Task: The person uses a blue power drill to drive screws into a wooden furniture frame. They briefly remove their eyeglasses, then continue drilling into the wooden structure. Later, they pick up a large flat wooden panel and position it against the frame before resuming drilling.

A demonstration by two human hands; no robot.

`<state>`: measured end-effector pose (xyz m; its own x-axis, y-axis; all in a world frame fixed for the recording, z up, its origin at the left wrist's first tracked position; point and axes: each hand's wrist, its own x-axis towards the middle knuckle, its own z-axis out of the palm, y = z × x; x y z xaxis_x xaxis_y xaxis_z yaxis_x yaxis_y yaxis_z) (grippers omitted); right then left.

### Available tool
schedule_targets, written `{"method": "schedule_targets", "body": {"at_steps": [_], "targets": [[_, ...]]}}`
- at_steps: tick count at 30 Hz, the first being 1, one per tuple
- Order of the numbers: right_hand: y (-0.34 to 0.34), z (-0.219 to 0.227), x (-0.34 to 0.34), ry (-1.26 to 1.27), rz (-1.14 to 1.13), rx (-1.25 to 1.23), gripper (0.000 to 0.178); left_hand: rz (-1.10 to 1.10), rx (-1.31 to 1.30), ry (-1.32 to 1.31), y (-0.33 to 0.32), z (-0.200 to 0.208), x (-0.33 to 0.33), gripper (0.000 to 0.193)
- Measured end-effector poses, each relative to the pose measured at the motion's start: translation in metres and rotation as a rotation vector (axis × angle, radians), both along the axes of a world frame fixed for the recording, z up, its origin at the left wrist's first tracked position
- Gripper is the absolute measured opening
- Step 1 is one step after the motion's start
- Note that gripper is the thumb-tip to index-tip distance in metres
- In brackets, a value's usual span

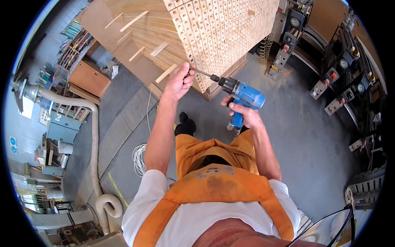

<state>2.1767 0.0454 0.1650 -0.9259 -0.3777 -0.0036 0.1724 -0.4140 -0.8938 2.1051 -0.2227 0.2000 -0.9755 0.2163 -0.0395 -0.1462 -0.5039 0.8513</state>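
Observation:
My right hand is wrapped round the grip of a blue power drill, which has a dark chuck and points to the left. From the chuck a long thin bit reaches to the fingers of my left hand. Those fingers are pinched together at the bit's tip; a small dark thing shows between them, too small to name. Just beyond both hands stands a big stack of wooden pieces whose face is full of round holes. Short wooden strips stick out along its left side.
A white cable lies coiled on the grey floor at left. Further left runs a ribbed hose, near a brown cabinet and a blue-grey cabinet. Machines with gauges line the right side.

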Motion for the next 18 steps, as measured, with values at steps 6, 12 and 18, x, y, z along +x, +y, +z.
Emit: {"method": "schedule_targets", "body": {"at_steps": [6, 12, 18], "targets": [[0.006, -0.010, 0.001, 0.094, -0.042, 0.200, 0.032, 0.049, -0.297, -0.023, 0.011, 0.003, -0.006, 0.031], [-0.024, 0.003, -0.006, 0.105, -0.162, 0.081, 0.018, 0.112, 0.080, 0.059, 0.023, 0.007, -0.023, 0.031], [-0.034, 0.009, -0.021, 0.082, -0.129, 0.013, 0.017, 0.054, 0.230, 0.043, 0.021, -0.002, -0.031, 0.031]]}}
